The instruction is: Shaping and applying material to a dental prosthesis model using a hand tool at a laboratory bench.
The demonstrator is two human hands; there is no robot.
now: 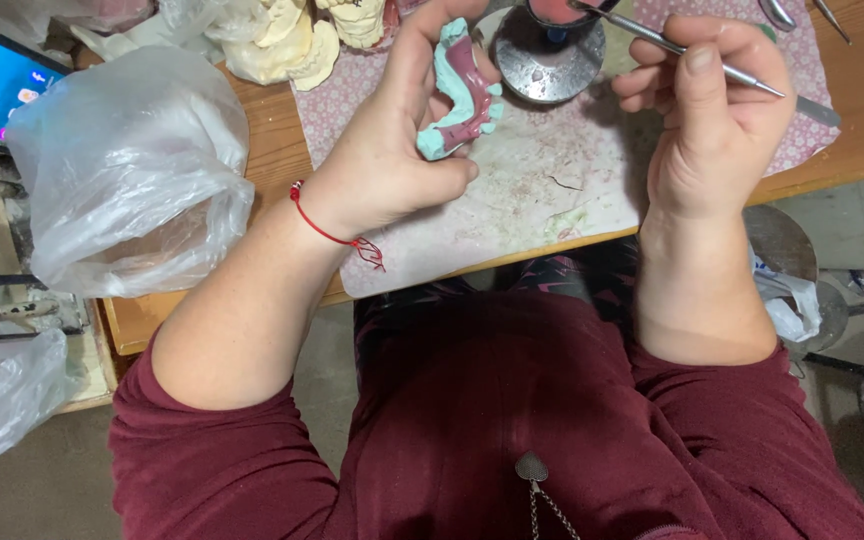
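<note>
Two bare hands are working over a wooden surface (272,150) in the upper half of the frame, above a lap in dark red clothing. Near the upper centre, the left hand (392,150) is curling its grip closed around a turquoise dental model (457,95) with a dark pink wax arch set in it, thumb and fingers wrapping its sides and holding it up off the surface. A thin red string bracelet (337,235) is circling that wrist. At the upper right, the right hand (717,115) is pinching a slim metal instrument (682,50) in a tight grip between thumb and fingers, its tip pointing up and left toward a round metal dish (547,60) with pink material at the top edge. A pale, stained mat (522,200) is lying beneath both hands, over a pink patterned cloth (327,105). Cream plaster casts (282,45) are sitting at the upper left of centre, and a crumpled clear plastic bag (127,170) is resting on the left end of the surface, well apart from the model.
</note>
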